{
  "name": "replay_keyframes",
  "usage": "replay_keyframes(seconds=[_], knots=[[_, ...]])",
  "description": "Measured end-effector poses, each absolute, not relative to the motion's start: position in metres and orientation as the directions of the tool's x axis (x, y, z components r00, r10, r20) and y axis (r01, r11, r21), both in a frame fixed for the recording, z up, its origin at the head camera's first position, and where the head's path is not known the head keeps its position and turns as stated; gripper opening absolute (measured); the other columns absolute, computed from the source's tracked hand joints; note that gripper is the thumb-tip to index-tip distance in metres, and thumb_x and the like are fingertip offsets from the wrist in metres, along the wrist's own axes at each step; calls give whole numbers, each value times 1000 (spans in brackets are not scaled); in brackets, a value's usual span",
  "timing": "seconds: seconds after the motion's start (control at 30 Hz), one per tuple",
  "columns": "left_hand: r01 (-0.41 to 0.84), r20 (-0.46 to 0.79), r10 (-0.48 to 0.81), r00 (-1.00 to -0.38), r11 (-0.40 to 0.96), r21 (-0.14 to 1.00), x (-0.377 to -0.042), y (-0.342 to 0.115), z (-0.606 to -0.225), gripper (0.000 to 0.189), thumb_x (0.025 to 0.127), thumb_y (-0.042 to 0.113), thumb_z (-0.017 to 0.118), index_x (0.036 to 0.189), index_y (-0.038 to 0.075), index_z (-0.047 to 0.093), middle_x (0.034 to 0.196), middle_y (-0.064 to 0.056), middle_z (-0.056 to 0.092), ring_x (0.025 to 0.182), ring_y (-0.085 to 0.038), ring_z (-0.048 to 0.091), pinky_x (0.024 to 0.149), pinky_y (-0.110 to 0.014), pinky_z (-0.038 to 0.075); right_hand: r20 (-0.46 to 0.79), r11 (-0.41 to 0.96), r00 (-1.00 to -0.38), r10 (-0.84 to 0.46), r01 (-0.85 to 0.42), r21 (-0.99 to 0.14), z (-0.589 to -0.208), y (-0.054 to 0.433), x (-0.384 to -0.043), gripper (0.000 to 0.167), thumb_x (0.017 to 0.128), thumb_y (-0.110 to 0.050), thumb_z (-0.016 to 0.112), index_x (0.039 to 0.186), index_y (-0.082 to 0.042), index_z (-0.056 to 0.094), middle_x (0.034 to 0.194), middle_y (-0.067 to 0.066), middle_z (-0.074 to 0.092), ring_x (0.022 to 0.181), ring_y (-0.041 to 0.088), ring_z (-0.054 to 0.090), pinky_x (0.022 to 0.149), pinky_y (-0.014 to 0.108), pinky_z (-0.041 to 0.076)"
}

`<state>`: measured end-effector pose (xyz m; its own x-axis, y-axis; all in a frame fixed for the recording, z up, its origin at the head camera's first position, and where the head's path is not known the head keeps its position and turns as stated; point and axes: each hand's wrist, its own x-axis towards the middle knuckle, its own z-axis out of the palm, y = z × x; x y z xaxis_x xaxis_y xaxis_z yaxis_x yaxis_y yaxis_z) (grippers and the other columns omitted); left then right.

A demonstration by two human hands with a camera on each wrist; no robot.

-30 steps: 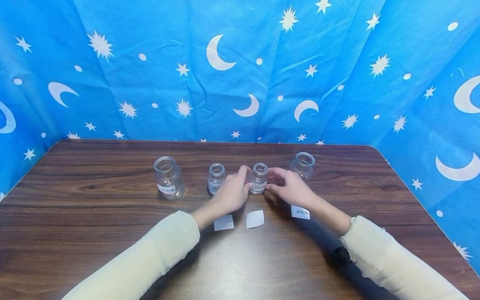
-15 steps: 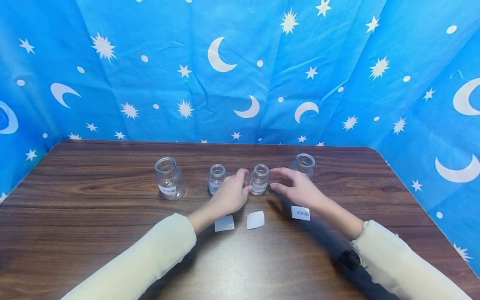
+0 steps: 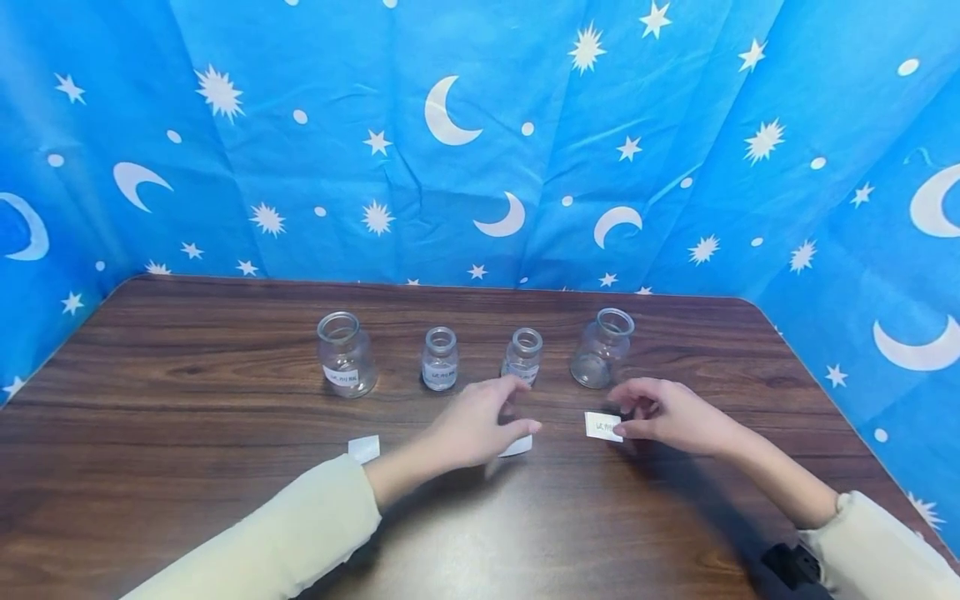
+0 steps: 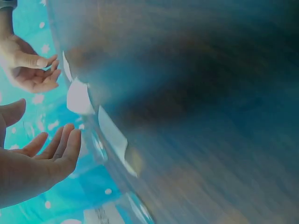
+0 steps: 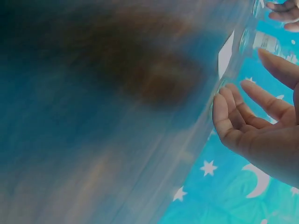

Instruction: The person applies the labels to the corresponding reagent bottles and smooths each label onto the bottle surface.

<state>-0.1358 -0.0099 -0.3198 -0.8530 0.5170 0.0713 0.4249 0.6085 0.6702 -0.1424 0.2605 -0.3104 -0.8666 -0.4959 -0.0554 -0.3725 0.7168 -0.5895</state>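
Observation:
In the head view my left hand (image 3: 472, 421) hovers in front of the right small glass bottle (image 3: 527, 341), over a white paper slip (image 3: 517, 447) that it partly hides. Thumb and fingers are spread apart, with nothing between them in the left wrist view. My right hand (image 3: 675, 417) is at the right edge of a label slip (image 3: 598, 425) with handwritten characters. Its fingers look loosely bent and hold nothing in the right wrist view; whether they touch the slip I cannot tell. Behind that slip stands a large glass jar (image 3: 592, 365), with no label showing.
Another small bottle (image 3: 440, 358) and a large jar (image 3: 352, 346) at the left bear handwritten labels, as does the right small bottle. A white slip (image 3: 364, 448) lies beside the left sleeve. A blue curtain (image 3: 360, 167) hangs behind the wooden table (image 3: 225, 400).
Both hands have left the right small bottle. The left came nearer to me, the right moved rightward and nearer, to the label slip. A slip by the left sleeve has come into view.

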Motion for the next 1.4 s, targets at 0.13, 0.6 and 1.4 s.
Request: replay_keyframes(seconds=[0.13, 0.6, 1.4], knots=[[470, 76, 554, -829, 617, 631, -135, 6, -325, 44, 84, 32, 64, 120, 8, 53, 114, -9, 60, 104, -22, 56, 89, -35, 43, -55, 724, -877, -478, -358, -590, -316, 271, -139, 36, 75, -13, 73, 106, 0, 60, 79, 1, 53, 67, 8, 48, 56, 23, 41], [578, 55, 632, -773, 665, 473, -153, 49, -338, 44, 81, 35, 67, 118, 14, 57, 110, 0, 59, 102, -14, 53, 87, -25, 40, 151, 700, -862, -484, -485, -524, -339, 269, -138, 34, 68, -11, 79, 96, -5, 62, 81, -1, 49, 67, 9, 44, 54, 21, 39], [634, -85, 662, -745, 742, 219, -160, 79, -336, 41, 83, 40, 64, 120, 24, 55, 119, 3, 46, 104, -12, 42, 78, -30, 34, 188, 683, -841, -508, -526, -507, -345, 270, -136, 25, 71, -4, 76, 90, -8, 61, 81, -3, 48, 66, 9, 42, 53, 21, 37]])
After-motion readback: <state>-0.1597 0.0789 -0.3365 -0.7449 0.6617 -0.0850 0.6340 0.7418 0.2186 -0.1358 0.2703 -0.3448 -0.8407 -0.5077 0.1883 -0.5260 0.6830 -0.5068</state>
